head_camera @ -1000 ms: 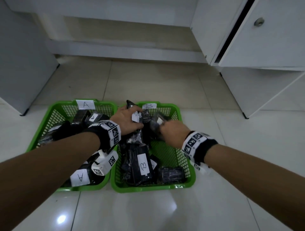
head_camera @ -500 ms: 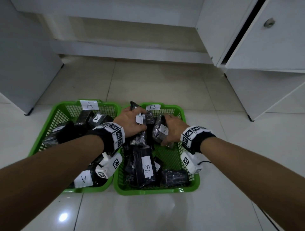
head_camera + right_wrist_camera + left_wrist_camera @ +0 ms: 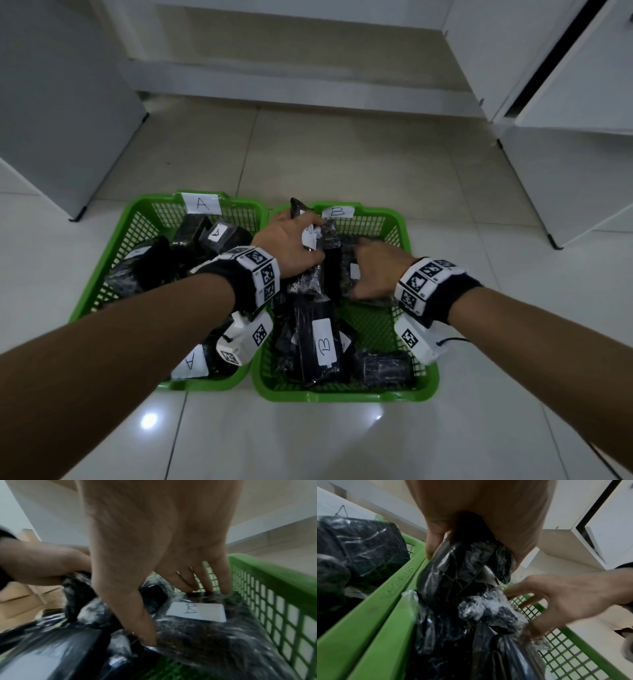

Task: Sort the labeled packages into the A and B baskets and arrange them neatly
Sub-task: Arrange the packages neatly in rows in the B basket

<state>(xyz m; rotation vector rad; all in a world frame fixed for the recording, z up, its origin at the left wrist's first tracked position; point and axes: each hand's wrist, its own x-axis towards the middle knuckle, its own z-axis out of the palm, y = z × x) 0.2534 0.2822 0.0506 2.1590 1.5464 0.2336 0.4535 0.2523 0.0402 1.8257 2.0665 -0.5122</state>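
Packages, black and plastic-wrapped, fill two green baskets side by side on tiled floor: A basket [image 3: 102, 274] left, B basket [image 3: 416, 260] right. Long B-labelled package [image 3: 318, 346] lies flat in B basket, long axis running near-to-far. Left hand [image 3: 287, 245] grips tall package [image 3: 310, 274] by B basket's left wall, standing roughly upright. Right hand [image 3: 375, 267] clasps flat B-labelled package [image 3: 214, 626] between thumb and fingers, beside right wall.
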